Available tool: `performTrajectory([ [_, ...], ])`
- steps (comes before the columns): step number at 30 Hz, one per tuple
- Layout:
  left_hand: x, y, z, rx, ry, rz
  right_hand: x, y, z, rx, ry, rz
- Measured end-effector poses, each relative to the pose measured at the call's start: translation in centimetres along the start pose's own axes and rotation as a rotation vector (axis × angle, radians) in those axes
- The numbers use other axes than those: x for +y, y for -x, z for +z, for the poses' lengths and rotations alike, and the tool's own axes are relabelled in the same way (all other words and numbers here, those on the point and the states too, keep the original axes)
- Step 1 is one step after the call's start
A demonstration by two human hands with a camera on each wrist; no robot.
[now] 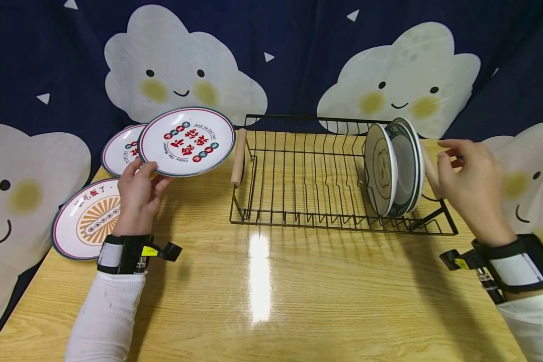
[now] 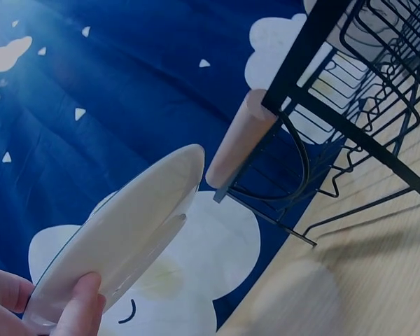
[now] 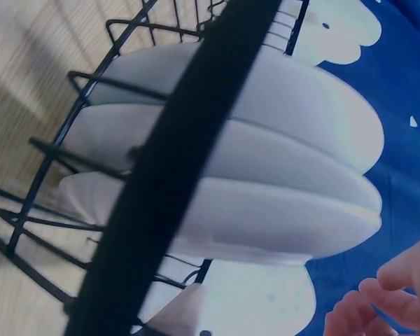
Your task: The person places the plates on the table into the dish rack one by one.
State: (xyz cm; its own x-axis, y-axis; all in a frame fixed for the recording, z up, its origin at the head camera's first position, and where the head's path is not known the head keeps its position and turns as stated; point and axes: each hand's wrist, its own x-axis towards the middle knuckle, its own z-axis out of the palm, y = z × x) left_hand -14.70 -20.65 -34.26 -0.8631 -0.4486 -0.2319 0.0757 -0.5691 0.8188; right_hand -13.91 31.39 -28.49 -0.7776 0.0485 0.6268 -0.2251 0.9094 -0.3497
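My left hand [image 1: 140, 193] pinches the near left rim of a white plate [image 1: 187, 142] with red lettering and a dark rim. The plate hangs in the air, left of the black wire dish rack [image 1: 298, 221]; its pale underside shows in the left wrist view. Several plates [image 3: 280, 147] stand on edge at the rack's right end, the leftmost being a plate with a brown pattern [image 1: 380, 168]. Beside the rack's right end, my right hand [image 1: 472, 183] hovers with loosely bent fingers and holds nothing; the right wrist view shows its fingers [image 3: 399, 280] apart from the plates.
Another red-lettered plate [image 1: 115, 151] lies behind the raised one, partly hidden. A plate with an orange sunburst pattern [image 1: 79, 221] is on the wooden table [image 1: 298, 291] at left. The rack has a wooden handle [image 1: 238, 158] at its left end. A cloud-printed cloth [image 1: 294, 30] hangs behind.
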Motion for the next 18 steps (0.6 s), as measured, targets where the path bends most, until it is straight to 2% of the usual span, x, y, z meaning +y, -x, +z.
performTrajectory([
  [5, -1.4, -2.7, -2.1, -0.034, -0.016, 0.058, -1.2, 0.0, -0.3, 0.038, -0.017, -0.012],
  [7, -1.4, -2.7, -2.1, -0.048, -0.013, 0.062, -1.7, 0.0, -0.4, 0.049, -0.027, -0.021],
  [9, -1.0, -1.9, -1.5, -0.057, -0.007, 0.051, -2.1, 0.2, -0.4, 0.058, -0.044, -0.038],
  [13, 0.3, 1.1, 0.7, -0.064, -0.035, 0.034, -3.1, 0.3, -0.5, 0.063, -0.075, -0.061],
  [18, 0.7, 2.7, 1.7, -0.087, -0.080, 0.030, -4.1, 0.4, -0.4, 0.052, -0.099, -0.058],
])
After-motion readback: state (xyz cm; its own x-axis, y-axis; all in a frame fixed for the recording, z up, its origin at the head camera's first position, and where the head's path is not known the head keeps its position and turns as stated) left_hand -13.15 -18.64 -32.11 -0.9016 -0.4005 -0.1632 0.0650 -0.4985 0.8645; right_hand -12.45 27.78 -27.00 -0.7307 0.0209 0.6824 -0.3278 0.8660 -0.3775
